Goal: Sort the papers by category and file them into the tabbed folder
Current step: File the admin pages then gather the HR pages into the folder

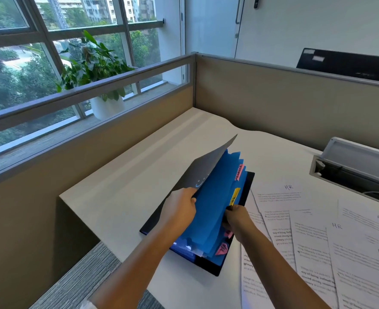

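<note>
One view only: the camera sits on your head, looking forward and steeply down over your own forearms, which enter from the bottom edge. Wide-angle lens; straight edges bow toward the frame borders. It is tilted, so the desk (121,175) runs diagonally from lower left to right. Close range: the folder (208,210) fills frame centre, with your left hand (179,210) and right hand (237,219) just below centre. Papers (317,241) occupy the lower right, cut by the edge. The window (50,52) takes the upper left, the partition (273,97) crosses mid-frame, the wall sits upper right. No second view to share anything with.
</note>
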